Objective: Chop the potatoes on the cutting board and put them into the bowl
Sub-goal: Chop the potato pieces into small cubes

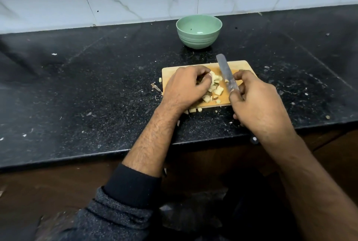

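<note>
Steadying the potato pieces point(214, 88) on the cutting board point(242, 66), the left hand point(186, 85) curls its fingers over them while the right hand point(257, 99) grips the knife point(225, 71); beyond the board, the bowl point(199, 31) waits empty.

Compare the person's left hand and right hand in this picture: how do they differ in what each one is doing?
The left hand curls over the potato pieces on the cutting board; the right hand grips the knife. The left forearm wears a pushed-up dark sleeve; the right forearm is bare. Both are over the board.
</note>
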Tool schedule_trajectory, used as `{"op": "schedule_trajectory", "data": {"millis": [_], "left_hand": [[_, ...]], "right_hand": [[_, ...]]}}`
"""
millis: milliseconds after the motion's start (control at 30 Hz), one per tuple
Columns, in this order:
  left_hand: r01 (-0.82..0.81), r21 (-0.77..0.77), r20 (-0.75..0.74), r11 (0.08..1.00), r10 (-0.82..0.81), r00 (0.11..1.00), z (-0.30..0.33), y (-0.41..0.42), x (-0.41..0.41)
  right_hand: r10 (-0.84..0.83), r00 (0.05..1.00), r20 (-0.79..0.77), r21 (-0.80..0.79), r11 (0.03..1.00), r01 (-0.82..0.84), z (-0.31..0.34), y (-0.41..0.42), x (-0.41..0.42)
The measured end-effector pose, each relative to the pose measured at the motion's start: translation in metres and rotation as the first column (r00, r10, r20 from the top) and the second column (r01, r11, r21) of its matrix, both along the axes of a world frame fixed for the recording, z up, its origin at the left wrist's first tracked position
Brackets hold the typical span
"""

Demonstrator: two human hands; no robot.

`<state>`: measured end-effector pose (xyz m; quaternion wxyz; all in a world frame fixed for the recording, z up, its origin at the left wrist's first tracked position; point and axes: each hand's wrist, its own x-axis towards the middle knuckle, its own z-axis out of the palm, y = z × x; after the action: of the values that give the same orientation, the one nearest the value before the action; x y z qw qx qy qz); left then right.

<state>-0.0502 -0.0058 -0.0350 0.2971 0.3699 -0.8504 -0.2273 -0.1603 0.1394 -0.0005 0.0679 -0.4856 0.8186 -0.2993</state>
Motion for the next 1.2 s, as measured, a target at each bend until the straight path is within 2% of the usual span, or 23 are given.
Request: {"op": "schedule_trajectory", "data": {"millis": [300, 433, 567, 667, 767, 900, 1200], "left_hand": [[0.002, 0.051, -0.038, 0.999, 0.0, 0.999, -0.001, 0.001, 0.002], [0.004, -0.007, -0.062, 1.0, -0.004, 0.998, 0.0, 0.0, 0.005], [0.035, -0.075, -0.026, 0.997, -0.037, 0.999, -0.001, 0.0, 0.003], [0.031, -0.08, -0.054, 0.996, -0.036, 0.998, -0.003, -0.001, 0.004], [0.031, -0.041, -0.102, 0.999, -0.035, 0.994, -0.001, 0.001, 0.007], [0.036, -0.035, -0.089, 0.999, -0.039, 0.995, 0.002, 0.003, 0.009], [0.071, -0.069, -0.093, 0.995, -0.077, 0.993, -0.001, 0.001, 0.007]], "right_hand": [[0.091, 0.995, -0.03, 0.052, 0.995, -0.09, -0.009, 0.008, 0.003], [0.086, 0.994, -0.073, 0.069, 0.994, -0.081, -0.006, 0.007, 0.005], [0.096, 0.991, -0.093, -0.011, 0.995, -0.097, 0.0, 0.013, 0.004], [0.118, 0.988, -0.098, 0.049, 0.992, -0.114, -0.004, 0.012, 0.006], [0.084, 0.99, -0.11, 0.093, 0.993, -0.073, -0.005, 0.012, 0.001], [0.033, 0.991, -0.132, 0.03, 0.999, -0.03, -0.001, 0.014, -0.013], [-0.031, 0.971, -0.236, 0.002, 0.999, 0.033, -0.003, 0.013, -0.021]]}}
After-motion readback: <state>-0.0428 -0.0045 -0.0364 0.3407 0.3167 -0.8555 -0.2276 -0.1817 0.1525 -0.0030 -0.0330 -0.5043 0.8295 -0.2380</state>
